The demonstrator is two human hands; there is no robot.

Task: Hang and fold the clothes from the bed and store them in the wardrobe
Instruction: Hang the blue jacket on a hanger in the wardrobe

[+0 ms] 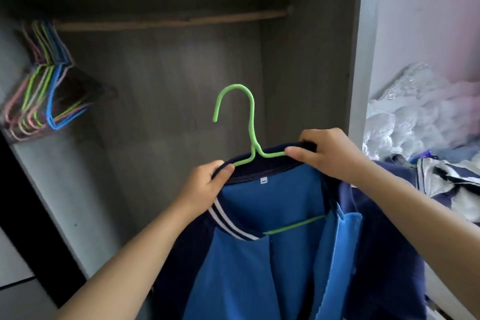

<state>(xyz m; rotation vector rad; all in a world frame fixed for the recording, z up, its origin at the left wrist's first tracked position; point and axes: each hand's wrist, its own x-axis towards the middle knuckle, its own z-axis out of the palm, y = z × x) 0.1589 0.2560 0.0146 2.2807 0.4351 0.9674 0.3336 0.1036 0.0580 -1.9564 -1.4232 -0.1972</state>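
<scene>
A navy and blue jacket [272,254] with white collar stripes hangs on a green hanger [250,122], held up in front of the open wardrobe [306,65]. My left hand [207,184] grips the jacket's collar at the hanger's left shoulder. My right hand [327,153] pinches the collar and the hanger's right shoulder. The hook points left, well below the wooden rail [171,22]. The hanger's lower bar shows through the open front of the jacket.
Several empty coloured hangers [46,91] hang bunched at the rail's left end. More clothes [426,127] lie heaped on the bed at the right, beyond the wardrobe's side panel. A dark door edge [33,215] runs along the lower left.
</scene>
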